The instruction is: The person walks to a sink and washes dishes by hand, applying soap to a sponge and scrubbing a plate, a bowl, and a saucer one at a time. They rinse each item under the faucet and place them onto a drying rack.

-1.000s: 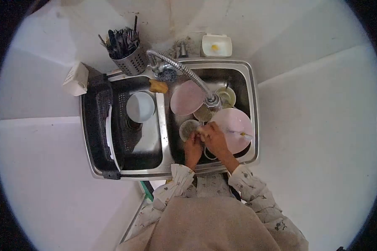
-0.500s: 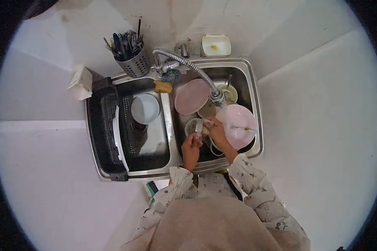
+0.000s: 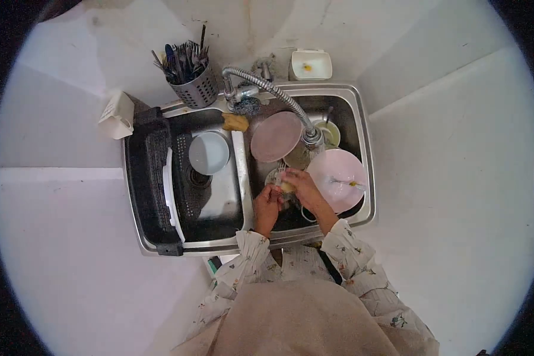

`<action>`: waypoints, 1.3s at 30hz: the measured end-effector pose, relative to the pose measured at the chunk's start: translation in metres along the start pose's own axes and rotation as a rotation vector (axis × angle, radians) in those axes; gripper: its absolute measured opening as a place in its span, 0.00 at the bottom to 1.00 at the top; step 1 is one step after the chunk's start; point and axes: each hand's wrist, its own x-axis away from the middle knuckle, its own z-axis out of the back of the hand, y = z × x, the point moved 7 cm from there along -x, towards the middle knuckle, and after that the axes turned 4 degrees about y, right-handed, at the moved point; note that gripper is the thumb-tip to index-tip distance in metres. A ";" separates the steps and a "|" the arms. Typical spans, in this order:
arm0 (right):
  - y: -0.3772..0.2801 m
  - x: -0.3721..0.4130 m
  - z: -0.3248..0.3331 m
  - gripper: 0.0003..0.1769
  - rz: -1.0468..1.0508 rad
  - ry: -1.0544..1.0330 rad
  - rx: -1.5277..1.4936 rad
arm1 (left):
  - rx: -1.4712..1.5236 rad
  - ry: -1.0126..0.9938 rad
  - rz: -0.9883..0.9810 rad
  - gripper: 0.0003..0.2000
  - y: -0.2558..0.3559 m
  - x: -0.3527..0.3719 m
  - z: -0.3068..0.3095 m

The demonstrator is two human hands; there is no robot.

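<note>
Both hands meet over the right sink basin. My left hand (image 3: 267, 207) is closed round a fork (image 3: 282, 167), whose tines point away from me toward the faucet. Against the fork, my right hand (image 3: 302, 187) presses a pale yellow sponge (image 3: 288, 187), partly covered by the fingers. Below them sits a small bowl (image 3: 271, 177), mostly hidden. A pink bowl (image 3: 332, 172) with cutlery in it stands right of my right hand. Beyond the hands, a pink plate (image 3: 276, 137) leans in the basin, and water falls from the faucet head (image 3: 312, 137).
The left basin holds a white bowl (image 3: 209, 153) and a white plate (image 3: 170, 190) standing on edge in a black rack (image 3: 157, 148). A yellow cloth or sponge (image 3: 235, 122) lies on the divider. Behind are a cutlery holder (image 3: 197, 89) and a white container (image 3: 310, 64).
My right hand has moved left, closer to my left hand, and the sponge now covers more of the fork. The fork has turned so its tines show. The view shifted slightly.
</note>
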 end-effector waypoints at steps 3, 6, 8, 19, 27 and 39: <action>-0.002 -0.006 0.004 0.11 0.068 0.111 0.218 | -0.170 0.015 -0.084 0.08 0.002 -0.001 -0.002; -0.004 -0.013 0.007 0.09 0.051 0.161 0.153 | -0.331 0.071 -0.261 0.06 0.020 0.005 -0.006; 0.003 -0.019 0.004 0.09 0.012 0.179 0.038 | -0.393 0.090 -0.312 0.04 0.029 0.007 -0.009; -0.003 0.036 0.000 0.16 0.719 0.358 0.760 | 0.763 0.048 0.187 0.09 -0.008 -0.038 -0.028; -0.118 0.045 0.087 0.14 0.589 0.530 0.590 | 0.704 0.220 0.049 0.11 0.005 -0.056 0.000; -0.271 -0.114 0.006 0.18 0.975 0.582 1.042 | 0.557 0.214 0.142 0.12 -0.006 -0.018 -0.040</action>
